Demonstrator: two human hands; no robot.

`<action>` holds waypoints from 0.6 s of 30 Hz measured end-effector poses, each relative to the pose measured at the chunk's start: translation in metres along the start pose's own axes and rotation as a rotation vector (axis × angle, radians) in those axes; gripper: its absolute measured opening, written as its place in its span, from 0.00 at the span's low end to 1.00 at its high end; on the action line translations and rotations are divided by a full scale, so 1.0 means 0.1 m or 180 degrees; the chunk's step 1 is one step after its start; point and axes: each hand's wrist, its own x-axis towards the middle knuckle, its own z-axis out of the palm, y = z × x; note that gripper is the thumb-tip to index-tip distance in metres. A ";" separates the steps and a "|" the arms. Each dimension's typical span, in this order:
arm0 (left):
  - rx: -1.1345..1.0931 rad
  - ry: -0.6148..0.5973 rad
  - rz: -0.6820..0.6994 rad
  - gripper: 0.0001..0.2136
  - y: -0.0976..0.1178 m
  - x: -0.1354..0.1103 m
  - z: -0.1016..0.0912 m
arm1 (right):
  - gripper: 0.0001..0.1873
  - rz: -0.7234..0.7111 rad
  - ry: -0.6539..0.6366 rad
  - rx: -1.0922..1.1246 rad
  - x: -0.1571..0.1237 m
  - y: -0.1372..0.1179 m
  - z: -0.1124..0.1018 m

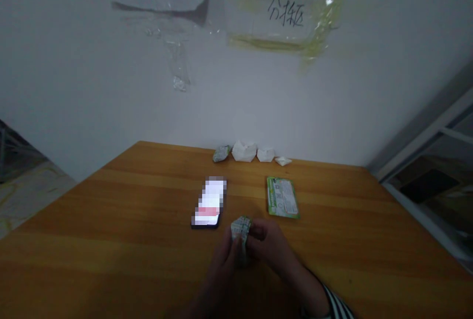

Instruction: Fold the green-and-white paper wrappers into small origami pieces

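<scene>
A small folded piece of green-and-white printed paper [241,229] is held just above the wooden table [111,240], pinched from both sides. My left hand [223,260] grips its left and lower part with closed fingers. My right hand [268,247], in a striped sleeve, pinches its right edge. A phone [209,203] with a lit screen lies just left of the paper. A flat green-and-white printed sheet [283,197] lies to the right of it.
Along the table's far edge by the white wall sit a green-printed folded paper piece [221,153], two white folded paper shapes [244,151] [265,154] and a small flat white one [283,161]. Taped plastic and a handwritten label [286,13] hang on the wall. A metal frame [428,137] stands at right.
</scene>
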 end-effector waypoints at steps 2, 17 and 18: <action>0.0079 -0.0122 -0.0123 0.19 0.03 -0.01 0.02 | 0.06 -0.0081 0.0151 -0.0178 -0.01 0.01 0.01; 0.0513 -0.0455 0.0252 0.26 -0.13 0.05 -0.06 | 0.06 -0.0052 0.0315 -0.0371 -0.03 0.08 0.07; 0.0448 -0.0401 0.0225 0.25 -0.13 0.06 -0.05 | 0.07 -0.0122 0.0381 -0.0481 0.00 0.09 0.07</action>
